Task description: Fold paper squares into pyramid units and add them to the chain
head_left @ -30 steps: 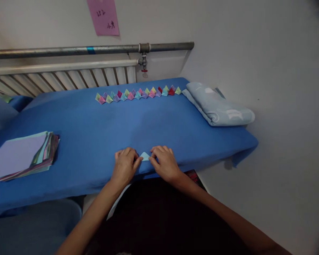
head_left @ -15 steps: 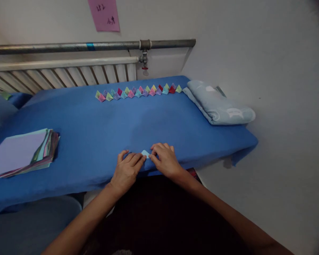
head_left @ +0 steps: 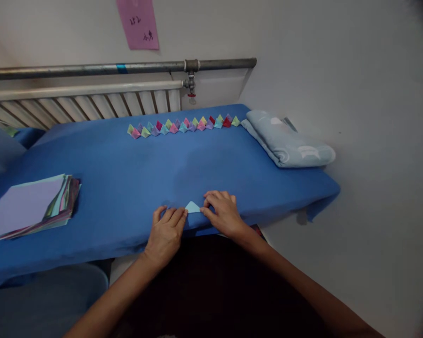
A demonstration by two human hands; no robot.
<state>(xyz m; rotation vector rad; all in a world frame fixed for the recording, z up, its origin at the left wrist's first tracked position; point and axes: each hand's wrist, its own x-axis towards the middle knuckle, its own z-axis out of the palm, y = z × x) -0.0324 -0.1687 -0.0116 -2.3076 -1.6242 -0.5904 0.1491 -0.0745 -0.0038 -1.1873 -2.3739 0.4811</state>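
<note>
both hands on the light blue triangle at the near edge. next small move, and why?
Probably press the fold flat. The light blue paper triangle lies on the blue cover, the left hand touching its left corner and the right hand pinning its right corner. Its peak looks slightly raised, unlike the finished folded pieces lined up at the far edge.

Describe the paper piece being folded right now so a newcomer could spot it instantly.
Start at the blue-covered table and go to its near edge, where the left hand and right hand meet. Between their fingertips lies a small light-blue paper triangle, alone and flat, unlike the multicoloured row of folded pieces along the far edge.
</note>
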